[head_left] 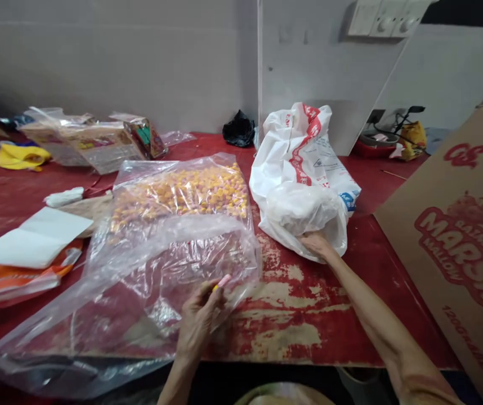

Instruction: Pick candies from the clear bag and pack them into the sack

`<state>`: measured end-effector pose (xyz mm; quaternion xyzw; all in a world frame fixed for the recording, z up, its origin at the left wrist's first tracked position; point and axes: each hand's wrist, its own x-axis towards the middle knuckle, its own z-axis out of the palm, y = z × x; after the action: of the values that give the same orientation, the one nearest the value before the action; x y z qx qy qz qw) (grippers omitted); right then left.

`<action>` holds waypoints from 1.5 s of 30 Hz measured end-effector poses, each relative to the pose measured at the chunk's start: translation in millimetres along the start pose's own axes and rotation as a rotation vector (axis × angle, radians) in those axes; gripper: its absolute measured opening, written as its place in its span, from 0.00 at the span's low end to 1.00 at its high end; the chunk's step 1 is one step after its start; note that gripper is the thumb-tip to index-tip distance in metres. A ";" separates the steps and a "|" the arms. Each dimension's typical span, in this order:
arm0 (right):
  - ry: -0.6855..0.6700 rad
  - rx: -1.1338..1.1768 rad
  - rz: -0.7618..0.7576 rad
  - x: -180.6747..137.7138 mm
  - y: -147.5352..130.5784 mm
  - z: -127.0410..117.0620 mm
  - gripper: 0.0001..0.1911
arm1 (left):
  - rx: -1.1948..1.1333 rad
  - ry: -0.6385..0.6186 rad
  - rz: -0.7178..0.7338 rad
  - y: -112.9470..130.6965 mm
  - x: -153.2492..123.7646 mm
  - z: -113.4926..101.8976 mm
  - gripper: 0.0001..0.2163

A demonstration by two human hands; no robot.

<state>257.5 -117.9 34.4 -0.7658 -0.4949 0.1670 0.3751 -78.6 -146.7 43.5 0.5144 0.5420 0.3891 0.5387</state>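
A large clear plastic bag point(148, 264) lies flat on the worn red table point(292, 315), its far half filled with small yellow and pink candies point(182, 194). My left hand point(199, 320) rests at the bag's near edge and pinches one pink and yellow candy point(222, 282) between its fingertips. My right hand point(318, 243) reaches forward and grips the underside of a white plastic bag with red print point(300, 169), which bulges with something wrapped inside.
A brown marshmallow carton point(461, 242) leans at the right edge. At left lie a white sheet point(34, 236) on an orange bag, a yellow object point(22, 156) and wrapped packets point(85, 143). A black bag point(238, 129) sits by the back wall.
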 end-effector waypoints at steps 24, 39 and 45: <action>-0.280 0.395 -0.313 -161.1 -22.1 45.9 0.08 | -0.337 -0.138 -0.021 -33.0 -52.1 93.4 0.17; -0.765 -0.352 -0.462 -120.0 9.4 8.0 0.07 | 0.098 -0.229 0.128 -53.4 -25.2 77.9 0.12; -0.722 -0.309 -0.476 -117.8 8.6 9.6 0.09 | 0.000 -0.294 0.038 -52.4 -20.0 83.3 0.13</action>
<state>203.4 -220.0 8.0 -0.5704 -0.7752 0.2568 0.0879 -6.1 -186.1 -13.7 0.5760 0.4472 0.3197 0.6050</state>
